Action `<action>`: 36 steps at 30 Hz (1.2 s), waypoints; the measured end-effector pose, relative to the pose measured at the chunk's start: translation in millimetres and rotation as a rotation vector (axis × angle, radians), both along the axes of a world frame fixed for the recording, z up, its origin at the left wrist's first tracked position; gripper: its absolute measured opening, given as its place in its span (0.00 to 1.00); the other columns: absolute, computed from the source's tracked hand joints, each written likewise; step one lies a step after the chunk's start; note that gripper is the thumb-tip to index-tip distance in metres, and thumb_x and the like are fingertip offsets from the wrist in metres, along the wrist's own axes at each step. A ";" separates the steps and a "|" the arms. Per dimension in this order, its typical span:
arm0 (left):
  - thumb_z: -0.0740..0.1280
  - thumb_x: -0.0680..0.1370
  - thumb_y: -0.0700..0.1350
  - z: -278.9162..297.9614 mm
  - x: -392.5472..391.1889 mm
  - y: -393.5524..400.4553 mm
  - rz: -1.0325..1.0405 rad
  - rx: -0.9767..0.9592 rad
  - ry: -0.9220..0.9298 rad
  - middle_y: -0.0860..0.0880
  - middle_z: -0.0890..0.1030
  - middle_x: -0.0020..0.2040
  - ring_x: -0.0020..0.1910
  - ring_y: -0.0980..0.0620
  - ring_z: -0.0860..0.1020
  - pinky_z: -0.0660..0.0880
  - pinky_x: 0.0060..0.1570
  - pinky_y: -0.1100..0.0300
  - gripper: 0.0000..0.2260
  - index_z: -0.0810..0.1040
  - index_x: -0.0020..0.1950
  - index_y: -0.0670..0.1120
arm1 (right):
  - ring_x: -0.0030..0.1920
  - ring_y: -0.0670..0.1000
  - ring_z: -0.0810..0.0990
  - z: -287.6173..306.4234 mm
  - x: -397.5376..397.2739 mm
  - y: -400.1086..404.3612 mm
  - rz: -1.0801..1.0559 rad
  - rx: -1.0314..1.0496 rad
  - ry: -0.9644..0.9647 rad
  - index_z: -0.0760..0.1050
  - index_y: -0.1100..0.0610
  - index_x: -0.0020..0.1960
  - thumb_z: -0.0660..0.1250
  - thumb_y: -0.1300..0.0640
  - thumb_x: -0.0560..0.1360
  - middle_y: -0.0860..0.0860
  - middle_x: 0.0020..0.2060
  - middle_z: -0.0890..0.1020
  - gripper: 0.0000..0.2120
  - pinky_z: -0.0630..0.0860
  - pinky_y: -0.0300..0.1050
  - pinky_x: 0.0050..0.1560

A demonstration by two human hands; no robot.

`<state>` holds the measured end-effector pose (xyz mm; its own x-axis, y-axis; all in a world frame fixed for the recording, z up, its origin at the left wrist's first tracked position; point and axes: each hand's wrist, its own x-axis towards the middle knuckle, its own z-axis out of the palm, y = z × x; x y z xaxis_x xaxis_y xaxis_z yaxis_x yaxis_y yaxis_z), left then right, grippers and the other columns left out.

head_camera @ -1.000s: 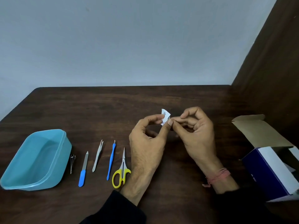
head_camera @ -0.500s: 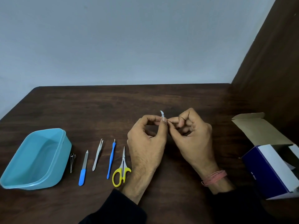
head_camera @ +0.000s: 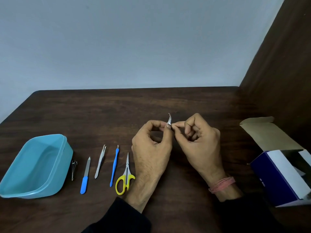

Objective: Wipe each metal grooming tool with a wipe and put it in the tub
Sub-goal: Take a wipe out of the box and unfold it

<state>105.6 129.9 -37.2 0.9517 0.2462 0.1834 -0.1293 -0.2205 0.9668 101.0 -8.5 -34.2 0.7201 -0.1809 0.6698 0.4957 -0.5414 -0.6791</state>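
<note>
White small wipe packet [head_camera: 169, 121] pinched above dark wooden table [head_camera: 168, 101], edge-on between both hands. Left hand [head_camera: 151, 148] fingers grip it; right hand [head_camera: 200, 142] fingers grip opposite side. Metal tools untouched in row: nail clipper [head_camera: 74, 167], blue-handled file [head_camera: 85, 175], tweezers [head_camera: 100, 161], blue pusher [head_camera: 114, 165], yellow-handled scissors [head_camera: 125, 175]. Teal plastic tub [head_camera: 65, 148] far left.

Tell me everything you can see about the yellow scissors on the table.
The scissors are small, with two yellow loop handles that look like plastic and thin, pointed metal blades. The blades are closed. They lie flat on the dark wooden table, handles toward the person and tip pointing away. They are the rightmost piece in the row of tools, beside the blue-handled tool. The left hand is close on their right; whether the wrist touches the handles cannot be told.
</note>
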 end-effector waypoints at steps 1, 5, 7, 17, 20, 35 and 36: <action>0.77 0.79 0.54 0.1 0.2 -0.1 0.005 -0.009 0.013 0.55 0.87 0.39 0.32 0.50 0.85 0.87 0.41 0.40 0.02 0.85 0.48 0.60 | 0.43 0.43 0.89 -0.5 -0.1 0.4 -0.007 -0.013 -0.018 0.72 0.59 0.41 0.80 0.67 0.78 0.47 0.46 0.90 0.17 0.83 0.39 0.40; 0.78 0.77 0.53 1.5 -1.4 -1.3 -0.013 -0.001 0.030 0.56 0.87 0.41 0.35 0.53 0.86 0.87 0.43 0.43 0.03 0.85 0.45 0.58 | 0.39 0.50 0.88 -3.5 1.3 -0.7 -0.060 -0.061 -0.069 0.74 0.59 0.39 0.79 0.65 0.79 0.44 0.47 0.89 0.16 0.83 0.52 0.37; 0.79 0.77 0.50 3.9 -3.5 -3.2 -0.029 0.026 -0.030 0.57 0.85 0.47 0.39 0.57 0.85 0.84 0.43 0.53 0.05 0.85 0.45 0.57 | 0.35 0.51 0.86 -4.4 2.4 -1.4 -0.071 -0.048 -0.067 0.75 0.59 0.39 0.79 0.65 0.79 0.43 0.46 0.89 0.16 0.82 0.53 0.34; 0.70 0.85 0.40 -3.4 1.8 0.4 -0.165 -0.233 -0.069 0.59 0.85 0.67 0.65 0.58 0.85 0.85 0.59 0.34 0.18 0.76 0.73 0.56 | 0.34 0.63 0.81 -11.9 10.3 -7.5 0.058 0.172 0.108 0.83 0.52 0.49 0.76 0.69 0.79 0.48 0.46 0.90 0.11 0.79 0.63 0.35; 0.70 0.88 0.41 -4.9 3.8 0.5 -0.193 -0.166 -0.088 0.57 0.87 0.62 0.64 0.53 0.86 0.86 0.58 0.37 0.13 0.82 0.69 0.56 | 0.31 0.57 0.79 -13.6 12.1 -10.0 0.066 0.185 0.146 0.87 0.50 0.51 0.76 0.67 0.80 0.52 0.39 0.88 0.12 0.79 0.62 0.35; 0.66 0.90 0.42 -6.6 8.0 2.1 -0.159 -0.241 -0.089 0.52 0.89 0.55 0.57 0.49 0.87 0.87 0.44 0.51 0.08 0.86 0.61 0.49 | 0.35 0.42 0.80 -8.7 12.4 -10.2 0.241 0.368 0.289 0.89 0.57 0.54 0.77 0.64 0.81 0.44 0.39 0.88 0.05 0.75 0.35 0.35; 0.66 0.90 0.42 -6.6 7.4 2.5 -0.159 -0.237 -0.093 0.52 0.89 0.56 0.57 0.50 0.87 0.87 0.45 0.52 0.08 0.86 0.61 0.49 | 0.36 0.43 0.80 -7.8 11.9 -10.1 0.259 0.381 0.289 0.89 0.57 0.54 0.78 0.64 0.80 0.46 0.40 0.88 0.05 0.75 0.35 0.35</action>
<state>113.0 132.4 -43.7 0.9635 0.1414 0.2273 -0.2349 0.0400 0.9712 112.9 -18.6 -42.0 0.9185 -0.1644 0.3597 0.3442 -0.1157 -0.9317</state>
